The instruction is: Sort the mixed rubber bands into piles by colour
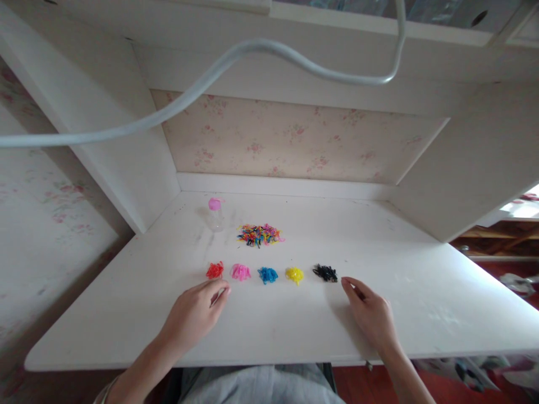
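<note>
Five small colour-sorted piles, apparently elastic bands, lie in a row on the white desk: red [215, 270], pink [241, 272], blue [268, 275], yellow [295, 275] and black [325, 273]. Behind them is a mixed multicoloured heap [260, 235] of the same kind. Just in front of the red pile, my left hand [197, 311] has thumb and forefinger pinched together. My right hand [369, 308] is also pinched, its fingertips close to the right side of the black pile. Anything between either pair of fingertips is too small to make out.
A clear bottle with a pink lid [215, 205] stands at the back left of the white desk [269, 331]. A thick pale cable [261, 47] crosses overhead, below a shelf. Side panels [467, 163] rise at both ends, with a floral back wall between them.
</note>
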The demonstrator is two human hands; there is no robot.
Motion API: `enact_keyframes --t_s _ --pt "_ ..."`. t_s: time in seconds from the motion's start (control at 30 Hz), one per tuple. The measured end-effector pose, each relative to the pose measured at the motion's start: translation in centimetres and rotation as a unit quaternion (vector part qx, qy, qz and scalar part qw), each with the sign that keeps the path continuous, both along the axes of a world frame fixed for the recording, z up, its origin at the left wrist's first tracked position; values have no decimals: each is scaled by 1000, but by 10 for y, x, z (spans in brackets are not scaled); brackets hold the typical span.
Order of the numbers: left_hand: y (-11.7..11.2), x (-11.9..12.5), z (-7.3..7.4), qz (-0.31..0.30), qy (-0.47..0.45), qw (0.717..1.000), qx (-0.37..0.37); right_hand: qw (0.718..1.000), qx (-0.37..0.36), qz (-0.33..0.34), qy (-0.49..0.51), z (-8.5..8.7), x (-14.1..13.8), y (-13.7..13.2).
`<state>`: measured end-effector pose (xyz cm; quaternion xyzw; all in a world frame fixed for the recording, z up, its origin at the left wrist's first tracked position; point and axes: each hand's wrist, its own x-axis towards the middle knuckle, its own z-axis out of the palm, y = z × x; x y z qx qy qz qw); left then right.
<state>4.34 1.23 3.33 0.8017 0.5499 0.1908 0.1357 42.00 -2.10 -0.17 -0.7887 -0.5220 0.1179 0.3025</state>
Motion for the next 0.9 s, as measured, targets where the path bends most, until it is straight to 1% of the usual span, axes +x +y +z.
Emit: enact_keyframes --t_s 0.1,0.17,0.23,0.3,0.43,0.5,0.6,0.73,0.9 --pt "20 17 17 -5 15 1000 -12 998 -14 -27 49 -6 -1 -7" --pt "36 30 21 13 51 998 -21 997 -19 -29 63 -9 -1 -9" --pt "53 43 20 41 87 995 -28 997 -22 -26 74 -9 -1 -9" --pt "69 58 15 59 105 992 -26 996 -23 -24 83 -8 -2 -9" --pt "91 84 2 68 130 989 -19 996 -24 -16 80 -8 -1 -9" --pt "98 92 -2 69 141 988 -14 997 -16 -10 74 -8 -1 -9" --pt "106 99 -5 72 155 985 -6 997 -2 -1 76 -8 -1 -9" --pt "111 101 -7 67 169 983 1 997 2 6 83 -7 -3 -9" --pt "111 98 -10 60 176 983 6 997 5 7 74 -6 -3 -9"
